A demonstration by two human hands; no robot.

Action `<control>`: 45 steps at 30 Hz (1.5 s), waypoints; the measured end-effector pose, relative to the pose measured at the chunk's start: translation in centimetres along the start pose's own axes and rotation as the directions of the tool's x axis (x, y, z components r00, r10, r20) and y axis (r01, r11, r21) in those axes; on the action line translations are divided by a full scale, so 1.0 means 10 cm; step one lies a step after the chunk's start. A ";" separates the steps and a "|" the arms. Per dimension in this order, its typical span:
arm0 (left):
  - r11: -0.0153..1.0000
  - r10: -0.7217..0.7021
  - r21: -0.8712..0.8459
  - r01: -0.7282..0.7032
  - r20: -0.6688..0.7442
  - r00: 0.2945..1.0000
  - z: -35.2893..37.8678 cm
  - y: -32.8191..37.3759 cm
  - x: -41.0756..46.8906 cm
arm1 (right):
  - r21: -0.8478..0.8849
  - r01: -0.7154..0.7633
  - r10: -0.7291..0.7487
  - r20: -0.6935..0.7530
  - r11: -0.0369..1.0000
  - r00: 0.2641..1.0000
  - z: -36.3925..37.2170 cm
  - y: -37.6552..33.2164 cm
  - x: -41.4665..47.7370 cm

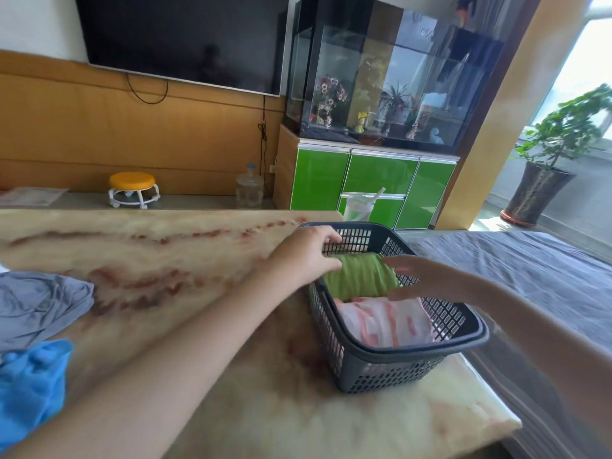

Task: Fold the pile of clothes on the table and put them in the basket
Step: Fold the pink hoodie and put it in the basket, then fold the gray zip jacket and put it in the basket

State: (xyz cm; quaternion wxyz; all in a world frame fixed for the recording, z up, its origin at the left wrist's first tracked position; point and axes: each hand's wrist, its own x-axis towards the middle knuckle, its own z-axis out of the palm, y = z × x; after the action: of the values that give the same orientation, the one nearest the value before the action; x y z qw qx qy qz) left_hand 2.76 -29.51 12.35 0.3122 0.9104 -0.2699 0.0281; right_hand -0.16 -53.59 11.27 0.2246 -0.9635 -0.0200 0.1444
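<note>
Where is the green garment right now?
Head view, right of centre: the green garment lies at the far end of the basket, between left hand and right hand, behind the pink-striped cloth.

Daylight pours from the blown-out window (pixel 596 44) at right, leaving the room bright. Shadows are faint and soft on the pale tabletop (pixel 149 246). The right hand (pixel 427 276) smears with motion blur, the fish tank (pixel 381 77) glass carries reflections, and the wide lens bows lines at the edges.
</note>
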 end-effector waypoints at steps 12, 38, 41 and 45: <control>0.878 -0.443 -0.218 0.426 -0.032 0.896 -1.03 -1.54 -1.59 | 0.484 0.305 -0.295 -0.099 0.820 0.950 0.68 -1.84 -0.08; 0.633 -0.586 0.200 0.747 -0.506 0.632 -1.05 -3.53 -3.49 | 0.588 0.072 -0.196 0.149 0.806 0.969 3.26 -3.44 0.93; 0.661 -0.508 0.227 0.715 -0.566 0.649 -1.14 -3.54 -3.49 | 0.578 0.145 -0.218 0.059 0.803 0.974 3.36 -3.59 1.08; 0.795 -0.386 0.132 0.593 -0.644 0.661 -1.23 -3.42 -3.47 | 0.505 0.213 -0.232 -0.027 0.837 0.972 3.46 -3.88 1.24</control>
State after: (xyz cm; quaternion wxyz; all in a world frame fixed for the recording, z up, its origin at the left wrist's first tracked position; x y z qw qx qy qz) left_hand -7.96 16.66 -4.31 0.2177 0.9329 0.1078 0.2659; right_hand 2.79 -2.72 -4.71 0.4834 -0.8595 -0.0972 0.1346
